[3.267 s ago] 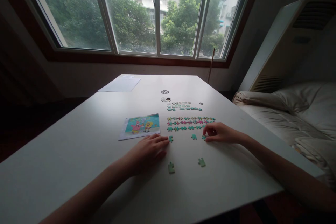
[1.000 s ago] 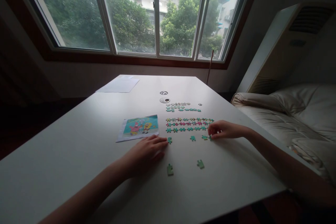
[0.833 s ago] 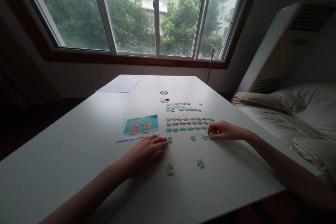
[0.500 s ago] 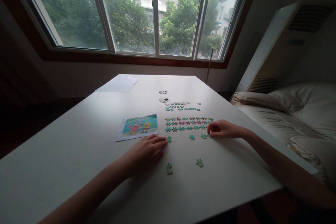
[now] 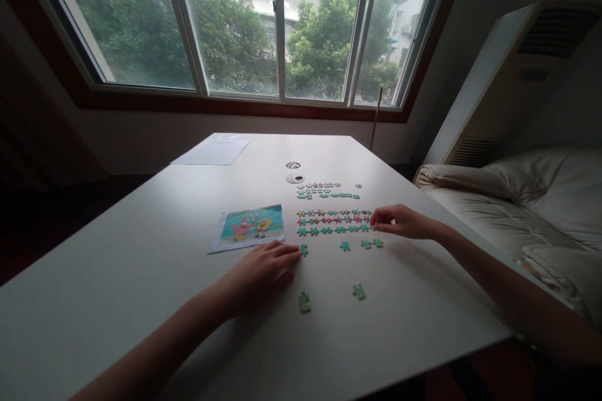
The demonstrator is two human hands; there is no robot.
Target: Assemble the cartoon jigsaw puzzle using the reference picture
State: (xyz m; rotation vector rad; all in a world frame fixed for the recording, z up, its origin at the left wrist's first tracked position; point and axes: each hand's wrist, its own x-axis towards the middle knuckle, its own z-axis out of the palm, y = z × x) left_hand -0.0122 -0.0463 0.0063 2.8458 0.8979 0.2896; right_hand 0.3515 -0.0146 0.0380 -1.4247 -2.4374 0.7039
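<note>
My left hand (image 5: 268,269) lies on the white table with its fingers stretched out, the fingertips touching a green puzzle piece (image 5: 304,250). Over the right ends of the piece rows, my right hand (image 5: 399,221) is curled in a pinch, its fingertips at a small teal puzzle piece (image 5: 373,227). Below it lie two loose pieces, one of them a green piece (image 5: 377,243). A teal piece (image 5: 345,246) sits to their left. Closer to me are two larger-looking green pieces, one at left (image 5: 305,302) and a tilted piece (image 5: 359,292) at right.
A cartoon picture sheet (image 5: 254,225) lies beyond my left hand. Several rows of puzzle pieces (image 5: 326,221) run across the table (image 5: 141,263). Two round dark-and-white items (image 5: 295,178) and white paper (image 5: 209,151) are farther back. A sofa (image 5: 470,194) stands right.
My right hand has lifted off the loose pieces and moved slightly away from me, to the ends of the rows. The green piece it covered now shows. My left hand stays still.
</note>
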